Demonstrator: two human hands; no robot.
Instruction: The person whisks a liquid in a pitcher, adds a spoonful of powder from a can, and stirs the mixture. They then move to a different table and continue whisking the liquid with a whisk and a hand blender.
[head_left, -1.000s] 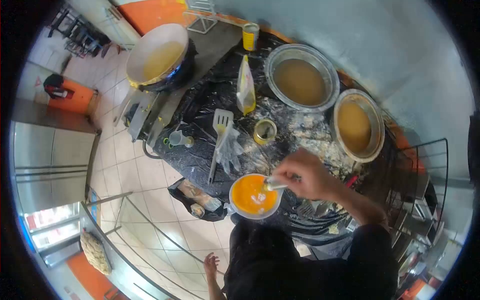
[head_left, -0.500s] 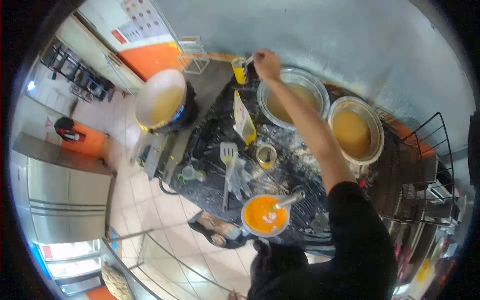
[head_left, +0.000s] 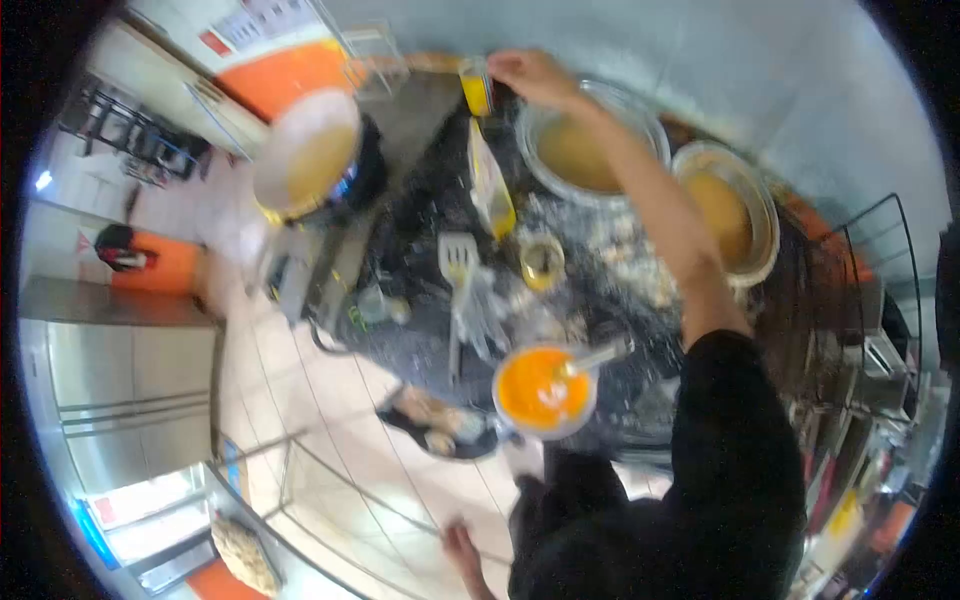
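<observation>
My right hand (head_left: 530, 76) reaches across the black, flour-dusted worktop (head_left: 410, 255), its fingers bent together at the upper right of a yellow container (head_left: 476, 90). Blur hides what they pinch. Low in view, my left hand (head_left: 461, 546) hangs beside my body with loosely spread fingers and nothing visible in it. Under my right forearm stands a large metal bowl (head_left: 575, 150) of cloudy liquid. A yellow-and-white packet (head_left: 490, 185) and an opened jar (head_left: 542, 263) are nearby. Close to my body is a bowl of orange liquid (head_left: 540, 388) with a metal-handled utensil (head_left: 600, 356) in it.
A second bowl (head_left: 718, 215) holds brownish liquid at right. A large pot (head_left: 310, 160) stands at left. A slotted turner (head_left: 457, 270) lies by a clear plastic bag (head_left: 482, 315). A black tray of food (head_left: 430, 420) sits at the near edge; a wire rack (head_left: 860, 290) is at right.
The view has shifted, so the worktop's far items sit higher in the picture. My right hand has come closer to the yellow container's top. My left hand shows more fully.
</observation>
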